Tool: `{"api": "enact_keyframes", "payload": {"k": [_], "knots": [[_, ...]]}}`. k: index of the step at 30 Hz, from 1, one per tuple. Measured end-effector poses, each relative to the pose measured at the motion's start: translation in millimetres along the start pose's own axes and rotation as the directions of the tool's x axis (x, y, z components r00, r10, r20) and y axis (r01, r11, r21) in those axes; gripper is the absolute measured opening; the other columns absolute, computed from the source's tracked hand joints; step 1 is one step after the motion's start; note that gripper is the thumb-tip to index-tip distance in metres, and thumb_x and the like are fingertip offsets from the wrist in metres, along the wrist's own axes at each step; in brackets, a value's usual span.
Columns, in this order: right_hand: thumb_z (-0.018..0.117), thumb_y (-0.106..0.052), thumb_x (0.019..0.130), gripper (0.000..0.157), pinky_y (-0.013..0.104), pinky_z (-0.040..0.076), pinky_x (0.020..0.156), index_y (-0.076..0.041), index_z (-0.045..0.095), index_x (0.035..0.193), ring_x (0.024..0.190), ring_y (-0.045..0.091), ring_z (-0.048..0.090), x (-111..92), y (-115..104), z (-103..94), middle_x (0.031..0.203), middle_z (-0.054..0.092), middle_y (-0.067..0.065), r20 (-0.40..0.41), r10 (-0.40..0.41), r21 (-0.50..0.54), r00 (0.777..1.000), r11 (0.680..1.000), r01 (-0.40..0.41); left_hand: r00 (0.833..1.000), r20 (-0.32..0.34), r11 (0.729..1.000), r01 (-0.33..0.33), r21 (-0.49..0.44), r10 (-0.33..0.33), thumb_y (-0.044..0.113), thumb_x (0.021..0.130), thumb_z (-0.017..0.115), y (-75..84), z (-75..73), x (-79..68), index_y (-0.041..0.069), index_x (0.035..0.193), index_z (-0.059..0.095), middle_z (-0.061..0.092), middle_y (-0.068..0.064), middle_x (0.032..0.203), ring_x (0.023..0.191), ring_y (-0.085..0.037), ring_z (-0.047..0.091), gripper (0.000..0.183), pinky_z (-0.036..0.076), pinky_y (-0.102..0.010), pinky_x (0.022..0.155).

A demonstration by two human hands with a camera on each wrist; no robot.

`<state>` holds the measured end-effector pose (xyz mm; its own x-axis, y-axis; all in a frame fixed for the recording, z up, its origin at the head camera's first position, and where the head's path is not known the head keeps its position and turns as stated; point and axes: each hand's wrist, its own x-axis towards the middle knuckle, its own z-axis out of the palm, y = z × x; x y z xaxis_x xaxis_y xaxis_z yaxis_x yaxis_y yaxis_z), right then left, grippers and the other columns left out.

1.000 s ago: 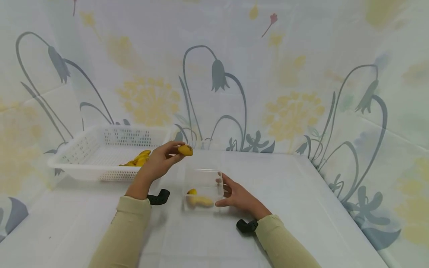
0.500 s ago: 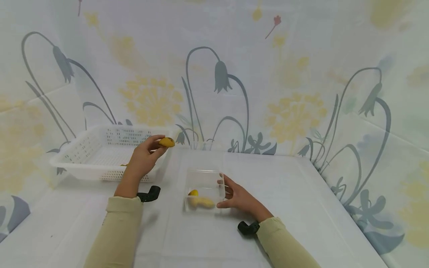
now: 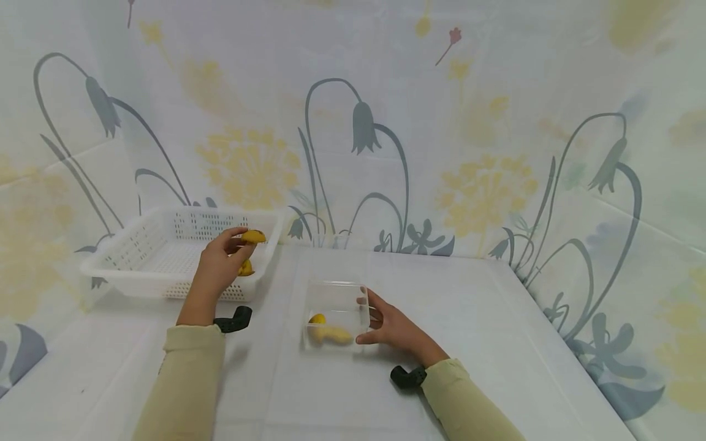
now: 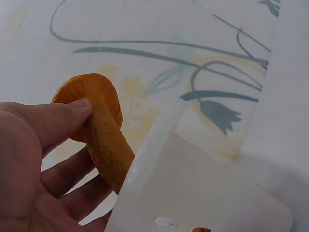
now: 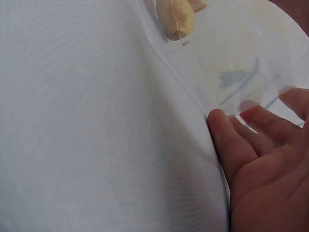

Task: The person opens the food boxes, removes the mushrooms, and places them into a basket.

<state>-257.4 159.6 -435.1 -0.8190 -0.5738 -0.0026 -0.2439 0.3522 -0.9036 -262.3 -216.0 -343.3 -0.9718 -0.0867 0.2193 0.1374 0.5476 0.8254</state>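
Note:
Pinched between the thumb and fingers of my left hand (image 3: 219, 263) is a yellow-orange mushroom (image 4: 107, 137) with a rounded cap and thick stem. In the head view it is over the right end of a white perforated basket (image 3: 129, 277). More yellow mushrooms (image 3: 246, 268) lie inside the basket, partly hidden by that hand. A clear plastic box (image 3: 337, 283) stands on the table with yellow mushrooms (image 3: 332, 334) at its near side. My right hand (image 3: 396, 329) rests against the box's right wall, thumb near the front corner and fingers spread farther back.
White cloth covers the table (image 3: 331, 398). A flower-printed curtain (image 3: 419, 141) rises behind it and along the sides. The basket stands at the back left, the box nearer the middle. Each wrist bears a black camera mount (image 3: 234, 320).
My left hand has moved left, from above the back of the box to over the basket, still pinching the mushroom. The right hand stays against the box.

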Motion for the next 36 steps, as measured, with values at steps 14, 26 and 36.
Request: {"api": "enact_keyframes", "payload": {"k": [14,26,36], "knots": [[0.084,-0.026,0.075,0.112,0.04,0.042,0.109,-0.025,0.008,0.157,0.141,0.027,0.039,-0.5,0.7,-0.2,0.157,0.031,0.008,0.008,0.0,-0.008,1.0,1.0,0.0,0.995,-0.08,0.991,0.07,0.116,-0.061,0.037,0.097,0.055,-0.7,4.1,-0.2,0.013,0.144,0.044,0.059,-0.021,0.131,0.116,-0.036,0.059,0.054,0.055,-0.046,0.086],[0.084,-0.031,0.074,0.114,0.039,0.042,0.109,-0.025,0.007,0.157,0.141,0.025,0.039,-0.5,0.3,-1.2,0.158,0.031,0.006,0.001,0.001,-0.033,1.0,0.999,-0.001,0.993,-0.096,0.952,0.094,0.29,-0.069,0.035,0.098,0.054,2.4,9.1,2.2,0.007,0.142,0.046,0.062,-0.025,0.126,0.1,-0.039,0.065,0.053,0.053,-0.045,0.076],[0.084,-0.028,0.076,0.112,0.04,0.041,0.11,-0.025,0.008,0.157,0.142,0.026,0.039,0.2,0.7,-1.1,0.158,0.03,0.007,0.008,0.003,-0.026,1.0,1.0,-0.003,0.99,-0.121,0.949,0.112,0.295,-0.079,0.033,0.101,0.048,4.6,9.6,-0.9,0.006,0.142,0.046,0.059,-0.024,0.129,0.106,-0.041,0.06,0.049,0.053,-0.046,0.079]]}}
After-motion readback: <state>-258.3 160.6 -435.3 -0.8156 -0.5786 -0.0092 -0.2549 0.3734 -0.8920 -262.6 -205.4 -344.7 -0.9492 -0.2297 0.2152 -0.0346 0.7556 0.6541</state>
